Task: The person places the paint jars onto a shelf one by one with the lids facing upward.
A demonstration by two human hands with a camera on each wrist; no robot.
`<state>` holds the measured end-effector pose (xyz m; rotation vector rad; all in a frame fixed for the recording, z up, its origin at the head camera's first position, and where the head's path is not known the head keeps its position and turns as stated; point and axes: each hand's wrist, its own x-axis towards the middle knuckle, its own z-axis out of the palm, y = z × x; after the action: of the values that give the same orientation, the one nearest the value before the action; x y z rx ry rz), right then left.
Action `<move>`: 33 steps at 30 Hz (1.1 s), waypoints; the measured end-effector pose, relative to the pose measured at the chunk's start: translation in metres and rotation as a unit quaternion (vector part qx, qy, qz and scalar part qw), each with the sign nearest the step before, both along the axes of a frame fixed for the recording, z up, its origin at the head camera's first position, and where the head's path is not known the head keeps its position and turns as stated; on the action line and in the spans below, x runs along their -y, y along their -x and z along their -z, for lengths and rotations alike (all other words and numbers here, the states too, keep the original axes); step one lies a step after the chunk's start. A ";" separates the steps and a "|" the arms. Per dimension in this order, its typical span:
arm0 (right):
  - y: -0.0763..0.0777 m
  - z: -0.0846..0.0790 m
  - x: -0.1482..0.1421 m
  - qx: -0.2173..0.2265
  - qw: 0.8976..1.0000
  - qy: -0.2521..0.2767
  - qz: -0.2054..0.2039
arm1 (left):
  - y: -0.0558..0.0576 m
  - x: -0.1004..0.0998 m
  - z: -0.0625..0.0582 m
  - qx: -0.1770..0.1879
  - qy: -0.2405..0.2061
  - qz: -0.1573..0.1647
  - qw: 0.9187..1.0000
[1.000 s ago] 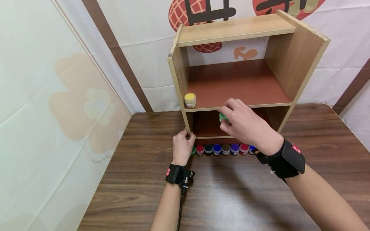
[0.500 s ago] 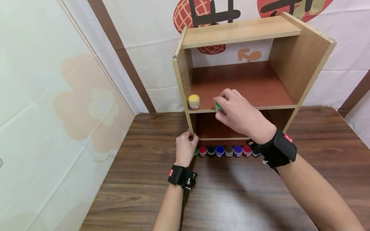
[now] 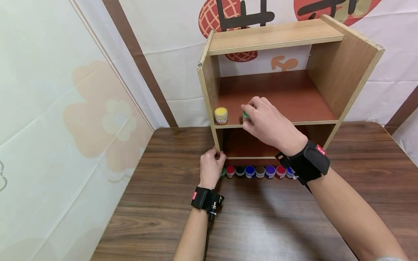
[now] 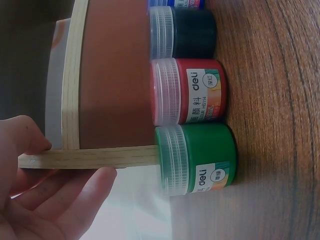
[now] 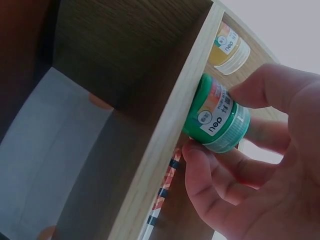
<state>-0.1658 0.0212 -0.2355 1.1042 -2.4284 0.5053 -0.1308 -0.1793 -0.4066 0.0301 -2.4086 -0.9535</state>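
Observation:
My right hand [image 3: 272, 125] holds a green paint jar [image 5: 214, 112] between thumb and fingers at the front edge of the upper shelf board [image 3: 277, 90]. In the right wrist view, the jar's base is right by that edge; whether it touches cannot be told. A yellow paint jar [image 3: 221, 116] stands at the left end of the same board. Low on the wooden shelf unit, my left hand [image 3: 210, 168] pinches the left side panel [image 4: 100, 158], thumb on one face and fingers on the other. Another green paint jar [image 4: 210, 159] stands just beside that panel's foot.
A row of paint jars lines the unit's front on the wooden table [image 3: 156, 217]: a red jar [image 3: 230, 172], a dark jar [image 3: 240, 171], a blue jar [image 3: 250, 172], a brown jar [image 3: 259, 172] and others. A printed cloth [image 3: 183, 79] hangs behind.
My right hand has lifted the green jar from in front of the lower compartment to the upper board's edge, closer to the yellow jar. The left hand keeps its hold; the head view shifts slightly.

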 end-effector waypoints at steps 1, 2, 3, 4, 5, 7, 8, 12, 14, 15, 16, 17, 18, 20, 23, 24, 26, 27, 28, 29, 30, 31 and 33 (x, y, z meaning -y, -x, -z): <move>0.000 0.000 0.000 -0.002 1.000 0.000 0.002 | 0.000 0.000 0.000 0.001 0.000 -0.001 1.000; 0.001 0.000 0.000 -0.002 1.000 0.000 0.004 | 0.000 0.000 -0.001 0.001 0.002 -0.001 1.000; 0.001 -0.001 0.001 -0.003 1.000 0.000 0.005 | 0.000 -0.001 -0.001 0.000 0.003 -0.001 1.000; 0.001 -0.001 0.001 -0.005 1.000 0.000 0.007 | 0.000 -0.001 -0.001 -0.001 0.004 -0.002 1.000; 0.002 -0.001 0.001 -0.007 1.000 0.000 0.008 | 0.000 -0.001 -0.002 -0.001 0.004 -0.001 1.000; 0.002 -0.001 0.002 -0.006 1.000 0.000 0.010 | 0.000 -0.001 -0.002 -0.004 0.005 0.000 1.000; 0.003 -0.001 0.002 -0.006 1.000 0.000 0.010 | 0.000 -0.001 -0.002 -0.005 0.005 0.000 1.000; 0.004 -0.001 0.003 -0.009 1.000 0.001 0.010 | 0.000 -0.001 -0.003 -0.009 0.006 -0.001 1.000; 0.005 -0.001 0.004 -0.011 1.000 0.002 0.009 | 0.000 -0.001 -0.003 -0.010 0.006 -0.002 1.000; 0.005 -0.001 0.004 -0.012 1.000 0.002 0.009 | 0.000 -0.001 -0.002 -0.010 0.006 -0.002 1.000; 0.006 0.000 0.004 -0.012 1.000 0.001 0.010 | 0.000 -0.001 -0.002 -0.010 0.006 -0.001 1.000; 0.006 0.000 0.004 -0.011 1.000 0.001 0.011 | 0.000 -0.001 -0.002 -0.009 0.006 -0.001 1.000; 0.006 0.000 0.005 -0.009 1.000 0.000 0.012 | 0.000 -0.001 -0.002 -0.008 0.006 -0.001 1.000; 0.006 0.000 0.005 -0.005 1.000 -0.002 0.015 | 0.000 -0.001 -0.002 -0.007 0.006 -0.001 1.000; 0.006 -0.001 0.005 0.002 1.000 -0.004 0.018 | 0.000 -0.001 -0.002 -0.007 0.006 0.000 1.000; 0.006 -0.001 0.005 0.005 1.000 -0.004 0.019 | 0.000 -0.001 -0.002 -0.007 0.006 0.001 1.000; 0.005 -0.002 0.005 0.011 1.000 -0.006 0.021 | 0.000 -0.001 -0.002 -0.007 0.007 0.000 1.000; 0.005 -0.002 0.005 0.013 1.000 -0.006 0.022 | 0.000 0.000 -0.002 -0.007 0.007 0.001 1.000; 0.005 -0.002 0.006 0.015 1.000 -0.006 0.023 | 0.000 0.000 -0.002 -0.007 0.007 0.001 1.000; 0.004 -0.003 0.006 0.017 1.000 -0.007 0.025 | 0.000 0.000 -0.001 -0.006 0.007 0.000 1.000; 0.004 -0.003 0.006 0.019 0.999 -0.007 0.026 | 0.000 0.000 -0.001 -0.006 0.007 0.000 1.000; 0.004 -0.003 0.006 0.019 0.999 -0.007 0.026 | 0.000 0.000 -0.001 -0.005 0.007 -0.001 1.000; 0.004 -0.003 0.005 0.020 0.999 -0.008 0.028 | 0.000 -0.001 -0.001 -0.004 0.005 -0.001 1.000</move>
<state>-0.1699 0.0157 -0.2329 1.0389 -2.4943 0.4956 -0.1307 -0.1786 -0.4056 0.0253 -2.4059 -0.9382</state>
